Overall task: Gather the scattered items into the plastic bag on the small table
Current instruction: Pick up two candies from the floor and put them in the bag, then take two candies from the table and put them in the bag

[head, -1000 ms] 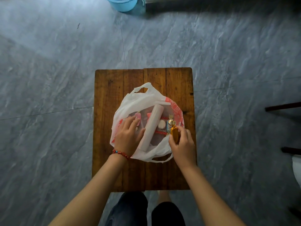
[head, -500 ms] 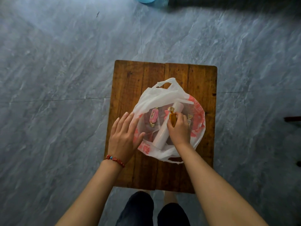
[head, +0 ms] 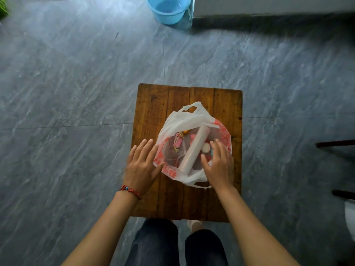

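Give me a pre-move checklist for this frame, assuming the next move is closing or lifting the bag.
1. Items inside the plastic bag: ok; white roll, pink candy and small round pieces lie within it.
2. Stray items on the wooden table: ok, none visible outside the bag.
3. Left hand free: ok, fingers spread, empty, at the bag's left rim.
4. Right hand free: ok, open over the bag's right side, holding nothing.
5. Bag handles reachable: ok, far handle and near handle both exposed.
6. Roll fully contained: cannot tell; its near end lies at the rim.
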`<state>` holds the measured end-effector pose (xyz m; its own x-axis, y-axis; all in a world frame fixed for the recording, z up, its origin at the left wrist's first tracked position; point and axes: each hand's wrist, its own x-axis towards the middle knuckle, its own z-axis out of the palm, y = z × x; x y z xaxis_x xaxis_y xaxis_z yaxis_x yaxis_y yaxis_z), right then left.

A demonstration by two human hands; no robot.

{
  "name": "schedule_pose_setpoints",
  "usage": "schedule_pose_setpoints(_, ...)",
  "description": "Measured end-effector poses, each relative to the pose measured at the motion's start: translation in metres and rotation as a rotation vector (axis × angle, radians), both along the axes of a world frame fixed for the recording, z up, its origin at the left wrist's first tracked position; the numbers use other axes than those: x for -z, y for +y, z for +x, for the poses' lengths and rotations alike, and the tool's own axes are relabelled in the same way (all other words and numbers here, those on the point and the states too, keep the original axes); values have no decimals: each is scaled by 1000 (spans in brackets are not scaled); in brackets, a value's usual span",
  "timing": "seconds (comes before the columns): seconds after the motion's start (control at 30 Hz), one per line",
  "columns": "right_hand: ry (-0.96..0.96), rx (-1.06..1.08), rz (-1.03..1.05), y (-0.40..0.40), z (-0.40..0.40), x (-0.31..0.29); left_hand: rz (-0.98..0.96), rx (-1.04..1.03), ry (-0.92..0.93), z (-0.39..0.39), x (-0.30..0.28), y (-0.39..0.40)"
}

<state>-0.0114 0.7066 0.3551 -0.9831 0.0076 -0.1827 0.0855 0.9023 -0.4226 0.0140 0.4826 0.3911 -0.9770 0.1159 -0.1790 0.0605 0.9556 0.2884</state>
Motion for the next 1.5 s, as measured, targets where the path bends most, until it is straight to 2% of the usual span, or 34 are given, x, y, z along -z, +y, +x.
schedule_pose_setpoints(0.23,45,-109,51,16,29,-69,-19,-36,-14,32,-40,-7)
schedule_pose_setpoints(0.47,136,-271,65,29,46,-101,-39,-199,30,89,-70,-6)
schedule_pose_setpoints(0.77,152,-624,54,44,74,-125,-39,-558,25,197,-92,30)
schedule_pose_setpoints(0.97,168,-908,26,9,111,-146,-4,-862,71,287,-111,49)
schedule_pose_setpoints(1.23,243,-1341,12,-83,227,-164,17,-1269,138,450,-118,59)
schedule_pose_setpoints(1.5,216,-1767,-21,-173,425,-164,13,-1628,153,646,-114,73)
